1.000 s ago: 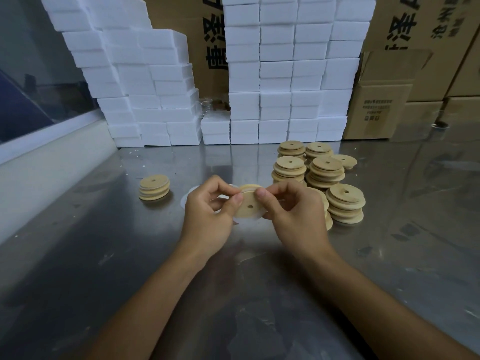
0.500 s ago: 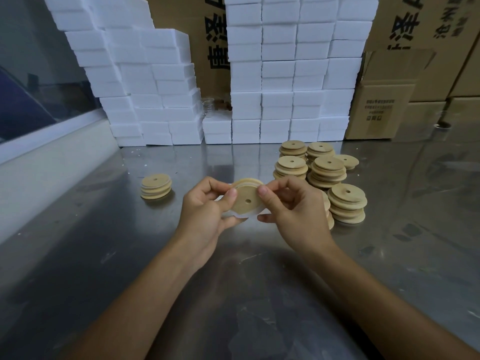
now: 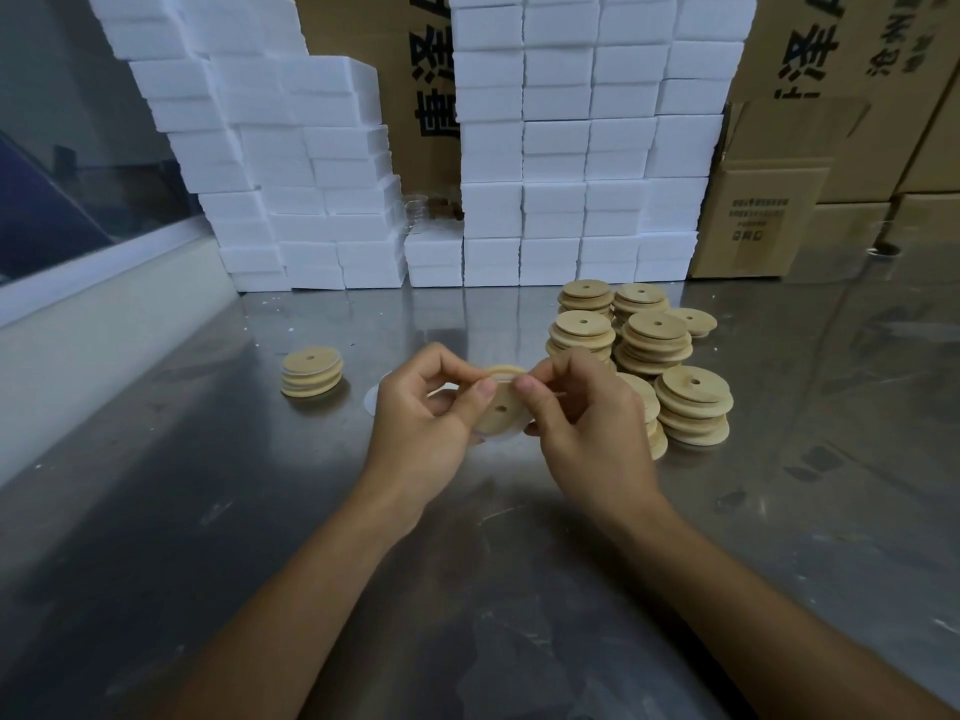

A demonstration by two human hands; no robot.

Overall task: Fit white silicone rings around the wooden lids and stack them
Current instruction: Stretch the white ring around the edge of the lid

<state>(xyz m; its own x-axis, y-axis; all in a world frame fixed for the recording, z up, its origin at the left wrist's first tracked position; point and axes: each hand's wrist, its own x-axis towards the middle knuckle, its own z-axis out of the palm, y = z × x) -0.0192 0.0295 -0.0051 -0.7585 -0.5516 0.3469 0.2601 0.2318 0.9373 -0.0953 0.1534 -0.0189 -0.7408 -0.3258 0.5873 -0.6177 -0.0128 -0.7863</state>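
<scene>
Centrally, wooden lid held between both hands, left hand and right hand pinching its rim, above the table

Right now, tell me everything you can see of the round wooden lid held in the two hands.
The round wooden lid is a pale, light-tan disc with a small hole at its centre. It is held above the steel table, tilted so its flat face turns toward the camera. A translucent white silicone ring shows along its lower edge. The left hand and right hand pinch it from either side, thumbs pressing near the upper rim. Its back is hidden.
</scene>
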